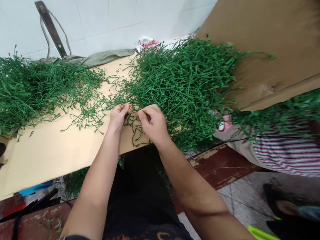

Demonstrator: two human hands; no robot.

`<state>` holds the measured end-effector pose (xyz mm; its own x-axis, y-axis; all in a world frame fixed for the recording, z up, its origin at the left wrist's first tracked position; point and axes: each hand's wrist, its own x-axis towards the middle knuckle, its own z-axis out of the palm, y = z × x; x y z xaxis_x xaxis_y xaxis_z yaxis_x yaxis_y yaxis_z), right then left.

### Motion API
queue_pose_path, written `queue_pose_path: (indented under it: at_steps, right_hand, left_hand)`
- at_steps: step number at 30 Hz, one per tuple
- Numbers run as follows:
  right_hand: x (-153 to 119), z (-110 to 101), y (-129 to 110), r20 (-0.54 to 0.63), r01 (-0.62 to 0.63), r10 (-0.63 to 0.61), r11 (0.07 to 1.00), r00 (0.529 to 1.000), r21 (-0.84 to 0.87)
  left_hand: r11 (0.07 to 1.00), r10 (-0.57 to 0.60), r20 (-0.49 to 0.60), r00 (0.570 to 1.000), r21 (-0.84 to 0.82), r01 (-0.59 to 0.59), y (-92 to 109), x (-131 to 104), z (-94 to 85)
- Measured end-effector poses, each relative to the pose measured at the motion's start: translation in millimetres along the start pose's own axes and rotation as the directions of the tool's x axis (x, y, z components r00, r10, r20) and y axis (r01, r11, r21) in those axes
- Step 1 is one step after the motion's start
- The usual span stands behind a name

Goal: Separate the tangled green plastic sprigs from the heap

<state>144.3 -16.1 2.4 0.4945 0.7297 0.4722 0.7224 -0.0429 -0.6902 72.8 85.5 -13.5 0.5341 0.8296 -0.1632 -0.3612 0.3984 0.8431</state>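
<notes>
Thin green plastic stem sprig (133, 115): lies crosswise between my left hand (119, 117) and right hand (153, 122), both fingertips pinching it.

1 head-worn camera looks forward and down, close over a cardboard sheet (50, 150).

Two bare hands, the left hand (119, 116) and the right hand (153, 123), meet at the middle. Two heaps of green stems: a left heap (37, 90) and a larger right heap (185, 83); single stems are too many and too tangled to count. One cardboard sheet (50, 150) lies as the counter. One tilted cardboard panel (262, 43). One striped cloth (287, 150). One dark strap (51, 28) leans on the wall.
</notes>
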Motion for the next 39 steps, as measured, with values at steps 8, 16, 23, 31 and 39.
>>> queue_pose_path:
  at_steps: [8,16,23,31,39]
  right_hand:
    - [6.9,8.9,3.4,-0.113,-0.089,0.111,0.979,0.987,0.185]
    - [15.7,10.4,-5.4,-0.051,-0.214,0.291,0.802,0.956,0.558]
    - [-6.5,17.5,-19.8,-0.036,-0.062,0.088,0.885,0.995,0.461]
    - [-45.7,-3.4,-54.5,-0.019,0.399,-0.407,0.887,0.913,0.233]
    - [-39.1,-83.6,-24.9,0.739,0.217,-0.055,0.968,0.672,-0.125]
  left_hand:
    - [0.995,0.032,0.105,0.994,0.094,-0.042,-9.4,1.0,-6.4]
    - [0.988,-0.012,0.226,0.974,0.150,-0.023,-3.2,-6.9,-1.8]
    - [0.998,0.018,0.098,0.995,0.064,-0.024,-7.3,-6.3,1.5]
    - [0.999,0.026,-0.211,0.977,-0.035,-0.035,0.5,3.2,2.8]
    - [0.961,-0.132,0.068,0.989,-0.234,0.145,15.7,-11.7,-8.3]
